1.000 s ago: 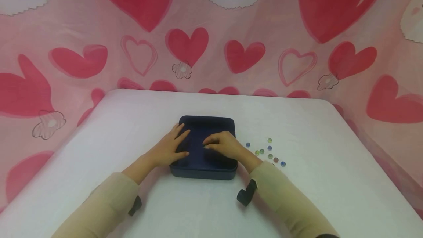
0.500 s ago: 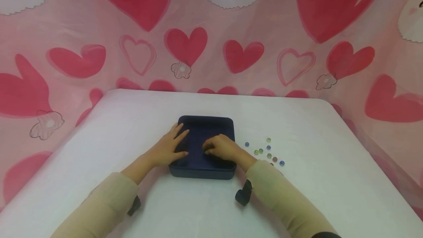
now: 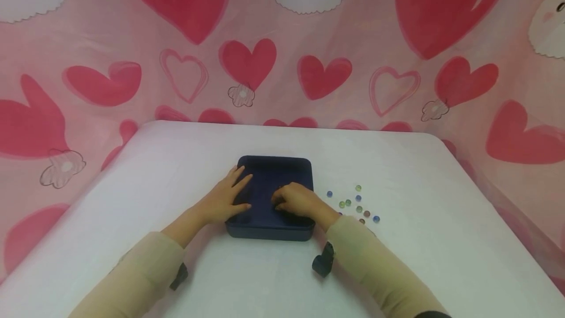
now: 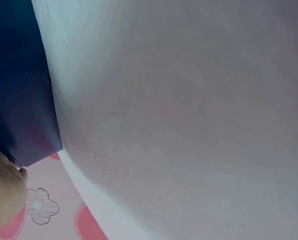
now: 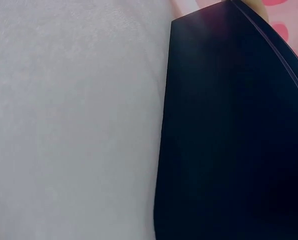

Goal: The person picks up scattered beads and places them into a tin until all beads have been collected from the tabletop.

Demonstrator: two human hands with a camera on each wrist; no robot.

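Note:
A dark blue rectangular box [image 3: 270, 233] with an open top stands on the white table. My left hand [image 3: 219, 200] rests at the box's left side, fingers spread over the rim and pointing inward. Inside the right half of the box, my right hand [image 3: 298, 200] bends its fingers down toward the floor; I cannot tell whether they hold something. To the box's right lie several small glass marbles, among them a green marble [image 3: 359, 209], a blue marble [image 3: 376, 219] and a reddish marble [image 3: 367, 214]. Both wrist views show mainly the box's outer wall [image 5: 214, 125].
White cloth covers the table [image 3: 185, 156]. A pink curtain [image 3: 282, 28] with red hearts hangs behind it and at both sides. My right forearm's sleeve [image 3: 375, 259] passes close to the nearest marbles. Small black devices hang below both sleeves.
My right hand has shifted slightly down and toward me within the box, its fingers now bent further downward. Another blue marble shows beside the right wrist. My left hand stays in place.

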